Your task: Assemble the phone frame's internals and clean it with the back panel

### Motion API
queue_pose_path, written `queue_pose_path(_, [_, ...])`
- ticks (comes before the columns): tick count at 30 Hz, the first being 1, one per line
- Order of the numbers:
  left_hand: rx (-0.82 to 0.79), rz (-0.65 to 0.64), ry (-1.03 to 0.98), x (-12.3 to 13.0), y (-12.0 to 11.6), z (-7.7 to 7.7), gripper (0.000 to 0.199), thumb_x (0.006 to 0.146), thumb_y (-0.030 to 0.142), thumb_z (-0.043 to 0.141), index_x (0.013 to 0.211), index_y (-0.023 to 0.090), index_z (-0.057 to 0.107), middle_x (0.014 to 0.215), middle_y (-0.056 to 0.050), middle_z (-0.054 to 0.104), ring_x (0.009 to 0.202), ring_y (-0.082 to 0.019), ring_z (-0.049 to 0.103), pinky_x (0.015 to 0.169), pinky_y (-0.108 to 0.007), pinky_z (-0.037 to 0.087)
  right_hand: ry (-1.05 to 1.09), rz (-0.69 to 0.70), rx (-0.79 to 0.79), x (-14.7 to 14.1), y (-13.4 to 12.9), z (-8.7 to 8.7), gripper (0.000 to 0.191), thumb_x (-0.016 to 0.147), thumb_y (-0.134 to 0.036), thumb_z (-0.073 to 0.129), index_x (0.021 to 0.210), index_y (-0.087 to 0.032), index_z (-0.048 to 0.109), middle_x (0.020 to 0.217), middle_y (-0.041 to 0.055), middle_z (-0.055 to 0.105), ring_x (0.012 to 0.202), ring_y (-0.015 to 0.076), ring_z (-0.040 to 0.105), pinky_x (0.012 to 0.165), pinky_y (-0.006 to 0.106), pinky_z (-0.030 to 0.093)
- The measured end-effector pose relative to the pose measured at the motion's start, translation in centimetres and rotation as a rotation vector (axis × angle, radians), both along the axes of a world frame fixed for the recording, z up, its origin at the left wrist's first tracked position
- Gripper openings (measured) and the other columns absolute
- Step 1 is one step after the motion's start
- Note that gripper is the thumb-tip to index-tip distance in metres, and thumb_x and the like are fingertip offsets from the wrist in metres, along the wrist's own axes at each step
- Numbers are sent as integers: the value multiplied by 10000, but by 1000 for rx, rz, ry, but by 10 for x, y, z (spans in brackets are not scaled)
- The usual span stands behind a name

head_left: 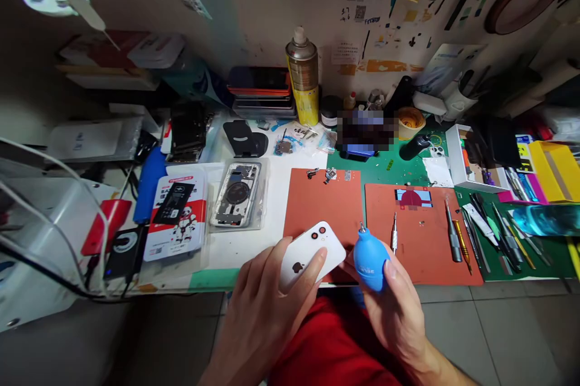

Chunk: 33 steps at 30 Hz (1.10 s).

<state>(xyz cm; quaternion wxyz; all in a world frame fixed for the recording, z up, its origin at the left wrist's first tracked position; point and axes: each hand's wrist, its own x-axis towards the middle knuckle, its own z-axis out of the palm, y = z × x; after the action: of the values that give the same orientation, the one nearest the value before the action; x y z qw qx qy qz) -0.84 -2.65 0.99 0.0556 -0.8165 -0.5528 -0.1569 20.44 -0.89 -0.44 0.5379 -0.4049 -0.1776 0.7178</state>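
My left hand (269, 295) is closed around a white smartphone (301, 250), its back with the two-lens camera and apple logo turned up. The index finger lies across the back, near the cameras. In my right hand (401, 310) is a blue rubber air blower (369, 259), held round its bulb with the metal nozzle pointing up and away from me. Phone and blower are side by side above the front edge of an orange-brown mat (312, 205). Small metal parts (330, 175) lie at that mat's far edge. A thin screwdriver (394, 234) rests just beyond the blower.
A second orange-brown mat (430, 247) carries a screwdriver and a small display piece (413, 197). Tweezers and tools lie at the right. An opened phone (238, 193) and a battery (174, 203) on a box are at the left. A spray can (302, 78) stands behind.
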Motion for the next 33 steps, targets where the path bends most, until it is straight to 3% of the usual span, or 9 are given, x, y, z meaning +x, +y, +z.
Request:
queue_pose_path(6, [-1, -12, 73, 2, 7, 0, 711, 990, 243, 746, 1641, 341, 478, 1370, -190, 579, 1125, -330, 649, 953, -473, 543, 8, 10, 8, 6, 1, 3, 387, 975, -516, 738, 1291, -294, 770, 1208, 107, 816, 1067, 336, 786, 1033, 552, 608])
queue_pose_path(13, [-3, 2, 68, 7, 6, 6, 705, 976, 254, 768, 1626, 277, 497, 1377, -196, 611, 1152, -346, 668, 973, -472, 549, 6, -6, -3, 6, 1, 2, 412, 980, -514, 729, 1303, -261, 759, 1189, 118, 812, 1060, 343, 781, 1034, 572, 603])
queue_pose_path(24, [51, 22, -2, 8, 2, 8, 645, 954, 208, 805, 1557, 273, 585, 1409, -178, 662, 1221, -327, 699, 1037, -452, 544, 13, -7, -9, 7, 1, -1, 402, 1003, -524, 703, 1310, -273, 771, 1118, 91, 805, 1056, 307, 764, 1101, 577, 581])
queue_pose_path(28, [67, 21, -9, 5, 3, 2, 628, 954, 196, 802, 1543, 276, 601, 1460, -170, 661, 1266, -325, 696, 1084, -447, 530, 19, -6, -17, 5, 2, -2, 413, 1004, -521, 703, 1324, -267, 765, 1154, 90, 806, 1094, 314, 758, 1137, 581, 552])
queue_pose_path(31, [32, 39, -126, -6, 3, -10, 638, 974, 228, 767, 1572, 330, 573, 1503, -146, 661, 1280, -334, 704, 1121, -473, 541, -46, -8, -14, 7, 2, 1, 452, 991, -539, 714, 1327, -241, 766, 1154, 103, 807, 1105, 323, 748, 1147, 572, 535])
queue_pose_path(33, [-157, 63, -411, -17, 1, -20, 585, 1013, 312, 693, 1576, 402, 559, 1515, -79, 680, 1296, -309, 713, 1096, -439, 593, -142, -45, -3, 15, 4, 4, 494, 969, -565, 739, 1334, -234, 766, 1193, 111, 802, 1123, 322, 736, 1147, 552, 530])
